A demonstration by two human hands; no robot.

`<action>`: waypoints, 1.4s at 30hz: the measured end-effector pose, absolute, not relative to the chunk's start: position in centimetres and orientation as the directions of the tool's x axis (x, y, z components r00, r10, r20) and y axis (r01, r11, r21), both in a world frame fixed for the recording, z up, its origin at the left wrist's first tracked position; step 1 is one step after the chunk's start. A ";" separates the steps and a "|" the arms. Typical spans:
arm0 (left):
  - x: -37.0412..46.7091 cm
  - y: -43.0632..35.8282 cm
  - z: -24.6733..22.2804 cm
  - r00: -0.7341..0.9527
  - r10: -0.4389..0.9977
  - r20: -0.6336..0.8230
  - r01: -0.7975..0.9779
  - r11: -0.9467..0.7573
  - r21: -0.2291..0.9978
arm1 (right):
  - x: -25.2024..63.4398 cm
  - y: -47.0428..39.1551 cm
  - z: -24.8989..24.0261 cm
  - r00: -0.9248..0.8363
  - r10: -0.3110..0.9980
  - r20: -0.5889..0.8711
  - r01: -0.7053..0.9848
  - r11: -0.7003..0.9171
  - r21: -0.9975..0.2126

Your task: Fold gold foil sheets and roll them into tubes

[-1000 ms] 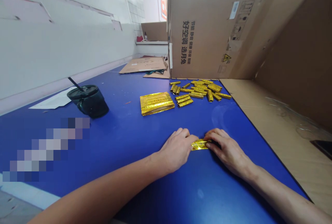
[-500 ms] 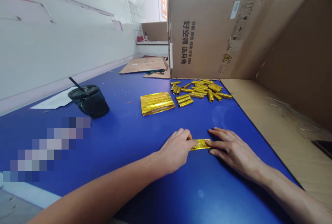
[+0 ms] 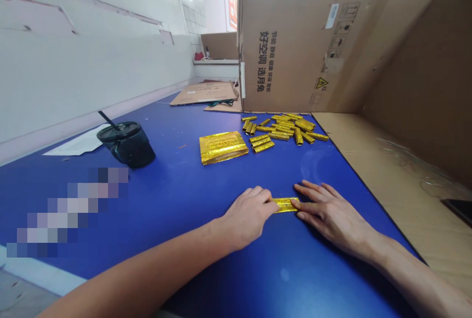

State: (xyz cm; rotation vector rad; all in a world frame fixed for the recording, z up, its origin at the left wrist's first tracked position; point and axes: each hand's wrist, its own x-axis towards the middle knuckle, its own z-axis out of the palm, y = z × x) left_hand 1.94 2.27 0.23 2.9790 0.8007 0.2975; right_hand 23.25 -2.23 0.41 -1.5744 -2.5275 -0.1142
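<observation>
A narrow folded gold foil strip (image 3: 285,205) lies flat on the blue table (image 3: 177,185). My left hand (image 3: 250,215) has its fingers curled together and presses on the strip's left end. My right hand (image 3: 328,210) rests at the right end with fingers spread, one fingertip touching the foil. Beyond them is a flat stack of gold foil sheets (image 3: 223,147). Several small gold folded pieces (image 3: 283,126) lie in a loose pile to the right of the stack.
A dark cup with a straw (image 3: 127,143) stands at the left, beside white paper (image 3: 79,142). A large cardboard box (image 3: 295,47) rises behind the gold pile. Flat cardboard (image 3: 204,93) lies at the far end, and more cardboard (image 3: 391,180) runs along the right edge.
My right hand's fingers have shifted slightly to the left and spread a little more. My left hand stays at the strip's left end, almost unmoved.
</observation>
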 end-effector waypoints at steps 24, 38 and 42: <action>2.4 -1.2 0.8 0.907 0.413 0.084 0.410 -0.911 0.054 | 22.3 -2.3 -0.1 -0.379 0.918 0.117 0.918 0.357 0.175; 2.5 -1.0 1.2 0.905 0.418 0.081 0.409 -0.907 0.103 | 21.6 -2.6 -0.1 -0.218 0.961 0.170 0.974 0.204 0.097; 2.3 -1.1 1.4 0.901 0.427 0.076 0.417 -0.901 0.122 | 21.5 -2.6 0.0 -0.202 0.967 0.153 0.979 0.192 0.073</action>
